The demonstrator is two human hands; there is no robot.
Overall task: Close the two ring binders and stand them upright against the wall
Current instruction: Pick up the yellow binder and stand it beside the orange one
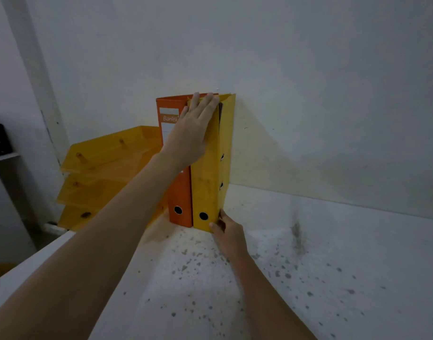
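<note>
Two ring binders stand upright side by side against the white wall. The orange binder is on the left, spine facing me, with a white label. The yellow binder touches it on the right; its right cover gapes slightly near the top. My left hand lies flat with fingers spread on the upper spines of both binders. My right hand touches the bottom right corner of the yellow binder with its fingertips.
A stack of yellow-orange letter trays stands just left of the orange binder. The speckled white tabletop stretches out to the right. A white shelf edge with a dark object is at far left.
</note>
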